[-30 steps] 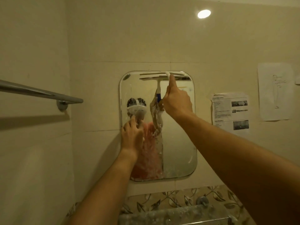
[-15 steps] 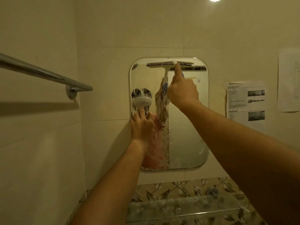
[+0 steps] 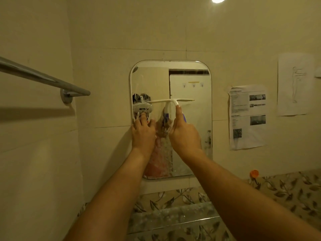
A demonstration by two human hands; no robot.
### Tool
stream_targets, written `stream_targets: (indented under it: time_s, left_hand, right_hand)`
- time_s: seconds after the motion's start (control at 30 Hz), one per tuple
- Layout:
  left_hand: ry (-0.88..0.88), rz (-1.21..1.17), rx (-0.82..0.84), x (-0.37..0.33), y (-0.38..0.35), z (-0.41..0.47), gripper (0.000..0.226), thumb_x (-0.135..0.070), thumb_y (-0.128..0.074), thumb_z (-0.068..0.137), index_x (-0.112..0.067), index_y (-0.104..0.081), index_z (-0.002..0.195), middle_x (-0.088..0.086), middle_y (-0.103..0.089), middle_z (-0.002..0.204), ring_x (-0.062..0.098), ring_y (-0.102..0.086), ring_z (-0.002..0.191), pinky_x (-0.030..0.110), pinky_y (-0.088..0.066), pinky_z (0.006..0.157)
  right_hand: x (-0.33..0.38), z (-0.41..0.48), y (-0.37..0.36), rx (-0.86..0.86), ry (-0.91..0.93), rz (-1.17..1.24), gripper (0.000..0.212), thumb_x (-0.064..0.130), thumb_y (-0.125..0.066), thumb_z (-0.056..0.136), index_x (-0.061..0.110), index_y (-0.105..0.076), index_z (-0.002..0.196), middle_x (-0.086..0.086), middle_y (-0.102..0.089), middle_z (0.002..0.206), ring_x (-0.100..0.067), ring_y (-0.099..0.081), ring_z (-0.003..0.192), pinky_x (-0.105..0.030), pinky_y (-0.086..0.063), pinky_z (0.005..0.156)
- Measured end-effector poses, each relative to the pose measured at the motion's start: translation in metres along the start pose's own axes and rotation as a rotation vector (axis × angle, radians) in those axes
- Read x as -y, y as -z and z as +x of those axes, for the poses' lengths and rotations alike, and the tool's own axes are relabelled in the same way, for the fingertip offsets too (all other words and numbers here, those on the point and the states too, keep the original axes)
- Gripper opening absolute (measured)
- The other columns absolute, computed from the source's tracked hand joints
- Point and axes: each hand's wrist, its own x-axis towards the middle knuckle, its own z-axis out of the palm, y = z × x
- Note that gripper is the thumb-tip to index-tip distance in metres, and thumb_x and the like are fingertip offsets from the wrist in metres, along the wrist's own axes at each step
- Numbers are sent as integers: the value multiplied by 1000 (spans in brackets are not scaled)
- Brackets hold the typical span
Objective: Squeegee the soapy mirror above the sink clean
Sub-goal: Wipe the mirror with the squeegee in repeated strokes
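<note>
A rounded rectangular mirror (image 3: 189, 80) hangs on the beige tiled wall. My right hand (image 3: 184, 135) is shut on the handle of a white squeegee (image 3: 171, 101), index finger along its neck. The blade lies flat on the glass at about mid-height. Above the blade the glass reflects clearly. Below it, a soapy smeared band runs down the middle. My left hand (image 3: 143, 132) presses flat against the mirror's left edge, fingers spread, holding nothing.
A chrome towel bar (image 3: 43, 78) sticks out from the left wall. Printed paper sheets (image 3: 247, 117) are taped to the wall right of the mirror. A glass shelf (image 3: 171, 215) runs below the mirror over leaf-patterned tiles. An orange hook (image 3: 254, 173) sits at the lower right.
My right hand has drawn the squeegee down from the mirror's top edge to about mid-height, leaving clear glass above. My left hand stays on the left edge.
</note>
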Motion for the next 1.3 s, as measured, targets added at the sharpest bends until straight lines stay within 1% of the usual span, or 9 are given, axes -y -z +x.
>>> stream_targets:
  time_s: [0.1,0.3,0.43,0.63,0.8,1.03,1.13,1.23,1.3]
  left_hand:
    - [-19,-13,-24,0,-1,-1,51,-25,-64,95,-19,-49,143,24,-37,153,42,-47,130,51,-45,103]
    - [-12,-26,-14,-2,-8,2,58,-27,-67,94,-19,-46,148,24,-35,154,42,-42,132,53,-41,108]
    - [8,-24,-14,-3,-10,4,55,-30,-81,81,-18,-62,131,23,-46,145,41,-53,121,53,-49,99]
    - [5,-54,-79,-3,-20,5,57,-25,-88,73,-13,-67,124,24,-55,134,41,-55,112,53,-51,93]
    - [14,-78,-84,-3,-18,5,57,-22,-90,70,-8,-69,122,27,-56,133,46,-56,114,58,-50,95]
    - [14,-92,-91,-2,-23,7,56,-25,-91,69,-9,-71,118,26,-58,132,45,-58,113,56,-52,93]
    - [3,-94,-95,1,-25,5,49,-24,-89,72,-10,-72,115,26,-56,134,45,-57,117,56,-51,94]
    - [-3,-159,-89,1,-20,3,39,-17,-91,69,-3,-74,101,26,-61,128,45,-62,110,56,-54,88]
    - [13,-225,-43,1,-19,5,48,-14,-94,65,2,-72,105,25,-67,118,42,-67,101,53,-58,82]
  right_hand:
    - [-7,-14,-4,3,-22,11,72,30,-37,108,37,9,163,-3,-53,70,-14,-48,53,-26,-32,44]
    - [-14,-22,-5,21,-10,39,66,32,-32,109,40,7,163,-3,-55,71,-15,-52,57,-26,-35,46]
    - [11,7,18,-32,64,52,66,29,-33,110,40,5,163,-3,-55,68,-13,-48,52,-23,-34,45]
    - [69,70,33,-66,152,63,83,12,-51,102,39,0,162,-6,-61,80,-23,-63,66,-43,-61,65]
    - [95,92,35,-72,150,3,81,8,-44,104,38,2,163,-7,-58,82,-22,-63,73,-44,-62,74]
    - [95,90,22,-81,141,-47,88,9,-51,102,37,6,163,-9,-59,88,-19,-58,69,-41,-60,69]
    - [92,80,15,-70,126,-71,89,12,-52,103,34,9,163,-10,-58,89,-16,-53,65,-35,-53,63]
    - [87,64,3,-66,114,-89,86,14,-51,104,34,9,163,-7,-55,83,-15,-53,62,-29,-46,53]
    - [81,52,-5,-55,109,-88,86,14,-51,104,35,9,162,-8,-57,82,-16,-56,61,-30,-50,52]
